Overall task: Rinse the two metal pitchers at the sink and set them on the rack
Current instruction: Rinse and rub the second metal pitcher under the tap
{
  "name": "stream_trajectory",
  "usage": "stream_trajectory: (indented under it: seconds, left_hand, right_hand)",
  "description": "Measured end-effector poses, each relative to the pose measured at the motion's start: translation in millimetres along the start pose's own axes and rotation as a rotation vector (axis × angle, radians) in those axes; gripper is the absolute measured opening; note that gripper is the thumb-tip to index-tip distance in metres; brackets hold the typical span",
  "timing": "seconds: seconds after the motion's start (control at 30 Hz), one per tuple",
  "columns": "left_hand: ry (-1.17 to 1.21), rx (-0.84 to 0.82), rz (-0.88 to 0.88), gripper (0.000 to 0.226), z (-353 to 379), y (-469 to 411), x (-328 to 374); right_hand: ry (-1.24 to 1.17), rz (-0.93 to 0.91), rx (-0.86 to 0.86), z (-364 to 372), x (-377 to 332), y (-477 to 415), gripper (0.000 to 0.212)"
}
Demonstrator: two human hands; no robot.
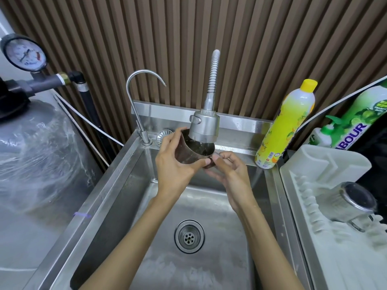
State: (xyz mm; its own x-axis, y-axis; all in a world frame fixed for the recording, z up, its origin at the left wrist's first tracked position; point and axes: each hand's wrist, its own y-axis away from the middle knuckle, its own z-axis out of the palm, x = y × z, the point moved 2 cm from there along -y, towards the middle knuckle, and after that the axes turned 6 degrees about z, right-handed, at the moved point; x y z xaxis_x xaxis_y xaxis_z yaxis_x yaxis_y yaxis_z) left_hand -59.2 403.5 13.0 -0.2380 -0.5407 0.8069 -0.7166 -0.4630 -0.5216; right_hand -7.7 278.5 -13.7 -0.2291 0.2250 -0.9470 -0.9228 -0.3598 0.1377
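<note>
A dark metal pitcher [191, 152] is held under the spray head [204, 127] of the flexible tap, over the steel sink [123, 185], with its mouth tilted up to the head. My left hand [176, 162] grips its body from the left, thumb across the front. My right hand [227, 170] pinches its right side near the rim, where a handle seems to be. Water shows inside the pitcher. A second, shiny metal pitcher [351, 204] lies on its side on the white dish rack [326, 170] at the right.
A thin gooseneck tap [136, 97] stands at the sink's back left. A yellow dish soap bottle [287, 126] stands on the back ledge, green bottles [343, 126] behind the rack. A wrapped tank [37, 153] with a pressure gauge [24, 52] fills the left. The drain [189, 236] lies below my arms.
</note>
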Motion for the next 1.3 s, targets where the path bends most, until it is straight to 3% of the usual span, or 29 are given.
stream_trajectory:
  seconds: [0.17,0.27,0.33,0.5,0.6,0.7,0.87,0.93,1.03,1.17,1.2,1.3]
  left_hand:
    - [-0.079,0.029,-0.113,0.062,-5,6,-3]
    - [-0.069,-0.010,-0.228,0.043,-3,11,-7]
    - [0.018,-0.071,-0.338,0.033,1,14,-12]
    - [0.314,-0.212,-0.488,0.033,15,27,-26]
    - [0.599,-0.313,-0.577,0.044,23,27,-30]
    - [0.858,-0.326,-0.792,0.039,24,20,-35]
    - [0.581,-0.491,-1.003,0.071,20,9,-66]
    - [0.517,-0.600,-1.010,0.072,24,7,-74]
    - [0.516,-0.711,-0.950,0.046,30,4,-77]
    - [0.660,-0.700,-0.861,0.019,35,8,-79]
    - [0.697,-0.665,-0.842,0.018,36,11,-79]
    - [0.655,-0.555,-0.765,0.057,38,23,-83]
  right_hand:
    - [0.200,-0.014,0.142,3,-9,9,0.020]
    - [0.394,-0.048,0.237,-3,-18,7,0.022]
    - [0.546,-0.061,0.287,-6,-25,6,0.025]
    - [0.881,-0.169,0.378,-6,-40,15,0.027]
    - [0.878,-0.242,0.337,-4,-38,18,0.020]
    - [0.905,-0.359,0.275,-5,-35,15,0.009]
    - [1.082,-0.507,0.054,4,-30,6,0.016]
    - [1.138,-0.519,-0.042,11,-24,5,0.016]
    - [1.275,-0.486,-0.193,11,-14,2,0.019]
    - [1.215,-0.458,-0.273,6,-1,-1,0.017]
    - [1.158,-0.436,-0.257,4,2,-1,0.018]
    - [0.913,-0.290,-0.198,0,7,2,0.029]
